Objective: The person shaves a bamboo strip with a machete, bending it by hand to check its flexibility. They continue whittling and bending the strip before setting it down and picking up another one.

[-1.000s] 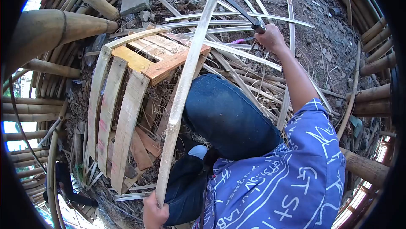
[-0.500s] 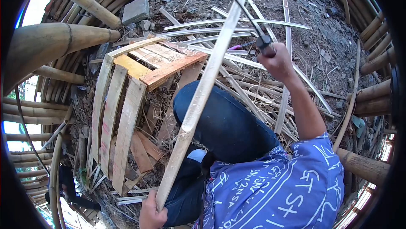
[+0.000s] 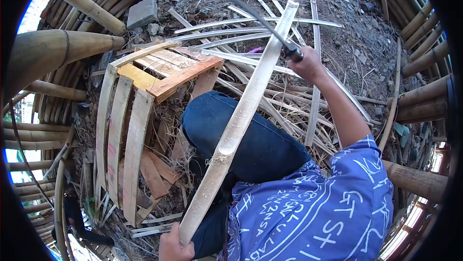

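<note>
A long split bamboo strip (image 3: 241,116) slants across my bent knee, its hollow inner face up with a node partway along. My left hand (image 3: 176,244) is closed around its lower end. In my right hand (image 3: 306,65) is the dark handle of a machete (image 3: 251,10), whose long thin blade points up and left out of view. That blade passes over the strip near its far end; whether it touches cannot be made out. Several split bamboo strips (image 3: 284,111) lie piled on the ground beyond my knee.
A slatted wooden crate (image 3: 137,140) stands left of my knee. Thick bamboo poles (image 3: 67,48) jut in from the left, and more poles (image 3: 424,99) line the right. A grey block (image 3: 142,13) sits on the stony ground (image 3: 342,34). Another person's dark-clothed part (image 3: 79,220) shows at lower left.
The bamboo strip has turned its hollow face more toward me, and its far end sits lower in view. My right hand and the machete have come down and left, closer to the strip.
</note>
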Available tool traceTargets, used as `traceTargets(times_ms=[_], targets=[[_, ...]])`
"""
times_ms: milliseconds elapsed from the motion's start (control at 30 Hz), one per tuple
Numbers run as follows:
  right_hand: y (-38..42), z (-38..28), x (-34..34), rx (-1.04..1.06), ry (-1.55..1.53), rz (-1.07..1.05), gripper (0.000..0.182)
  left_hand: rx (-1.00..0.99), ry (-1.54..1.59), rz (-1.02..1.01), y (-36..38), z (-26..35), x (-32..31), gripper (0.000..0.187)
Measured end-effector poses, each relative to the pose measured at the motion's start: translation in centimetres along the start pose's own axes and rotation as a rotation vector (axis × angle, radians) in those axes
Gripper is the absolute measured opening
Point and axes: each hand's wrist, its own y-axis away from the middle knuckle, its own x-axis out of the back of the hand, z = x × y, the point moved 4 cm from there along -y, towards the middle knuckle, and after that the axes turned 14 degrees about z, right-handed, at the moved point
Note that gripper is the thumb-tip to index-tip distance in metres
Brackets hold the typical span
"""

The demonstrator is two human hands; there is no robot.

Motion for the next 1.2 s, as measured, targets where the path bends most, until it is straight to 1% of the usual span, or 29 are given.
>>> traceTargets(times_ms=[67,133,200,233,300,333,367,433,467,500,533,567,667,700,767,800,833,900,933,967,1033,1067,1100,1133,1200], targets=[[-1.3,2.0,-0.7,-0.009,0.006,0.008,0.019,0.005,-0.027,0.004,-0.2,-0.4,-0.1,0.066],[-1.8,2.5,-1.0,0.007,0.017,0.017,0.019,-0.044,-0.086,-0.008,-0.4,-0.4,-0.2,0.068],[-1.5,2.5,-1.0,0.014,0.025,0.021,0.020,0.005,-0.077,-0.029,-0.3,-0.1,0.3,0.067],[-1.3,2.2,-0.4,0.002,-0.061,0.053,0.019,0.041,-0.067,-0.038,-0.4,0.1,0.4,0.066],[-0.9,1.2,1.4,-0.019,-0.231,0.122,0.018,0.019,-0.077,-0.021,-1.0,-1.2,-0.5,0.064],[0.0,0.2,2.0,-0.024,-0.294,0.147,0.016,-0.034,0.004,-0.053,-1.3,-1.4,-1.1,0.064],[0.8,0.4,1.6,-0.005,-0.400,0.129,0.016,-0.091,0.084,-0.087,-1.6,-1.4,-1.6,0.063],[2.7,-1.3,2.0,0.038,-0.376,0.097,0.019,-0.081,0.094,-0.113,-2.1,-2.4,-2.6,0.064],[3.5,-2.0,1.9,0.040,-0.389,0.042,0.019,-0.134,0.103,-0.031,-2.6,-4.2,-3.3,0.060],[4.1,-2.8,1.8,0.042,-0.405,-0.015,0.019,-0.183,0.113,0.053,-2.9,-4.3,-3.1,0.058],[4.4,-3.8,1.9,0.068,-0.280,-0.039,0.017,-0.186,0.109,0.050,-2.9,-4.7,-3.2,0.058],[4.4,-3.6,1.7,0.063,-0.281,-0.039,0.017,-0.190,0.100,0.042,-2.7,-5.2,-3.3,0.059],[2.6,-1.2,-0.2,0.144,-0.103,0.032,0.015,-0.181,0.101,0.029,-1.9,-5.1,-3.4,0.061],[2.2,-1.7,0.2,0.107,-0.135,0.093,0.015,-0.178,0.106,0.025,-1.7,-5.0,-3.4,0.062],[0.7,2.1,-1.4,-0.087,-0.113,0.075,0.017,-0.175,0.118,0.017,-1.0,-3.3,-2.5,0.062],[0.3,2.3,-1.6,-0.079,-0.094,0.072,0.019,-0.087,0.044,-0.030,-0.2,-1.2,-1.4,0.064],[-0.3,2.6,-2.0,-0.065,-0.094,0.066,0.019,0.006,-0.028,-0.076,0.3,-0.3,-0.9,0.066],[-1.0,3.2,-2.6,0.047,0.034,0.076,0.019,-0.008,-0.016,-0.072,0.4,-0.6,-1.1,0.067],[-1.1,3.5,-3.0,0.099,-0.001,0.112,0.017,-0.033,-0.021,-0.078,0.5,-0.7,-1.2,0.068],[-1.2,4.1,-3.5,0.093,0.001,0.108,0.017,-0.033,-0.024,-0.085,0.5,-0.8,-1.2,0.068],[-1.3,2.9,-2.5,0.253,-0.117,0.364,0.017,-0.014,0.002,-0.096,0.3,-0.8,-1.2,0.069],[-2.3,4.5,-3.3,0.183,-0.109,0.342,0.018,-0.018,-0.007,-0.099,0.3,-0.6,-1.2,0.069],[-3.2,5.5,-3.9,-0.089,-0.066,0.127,0.021,0.006,-0.007,-0.087,0.4,-0.4,-1.0,0.068],[-3.3,5.4,-3.7,-0.092,-0.054,0.145,0.022,0.034,-0.004,-0.073,0.5,-0.3,-0.8,0.067],[-3.8,4.9,-3.6,-0.088,-0.049,0.165,0.024,0.024,0.016,-0.081,0.4,-0.7,-1.0,0.065]])
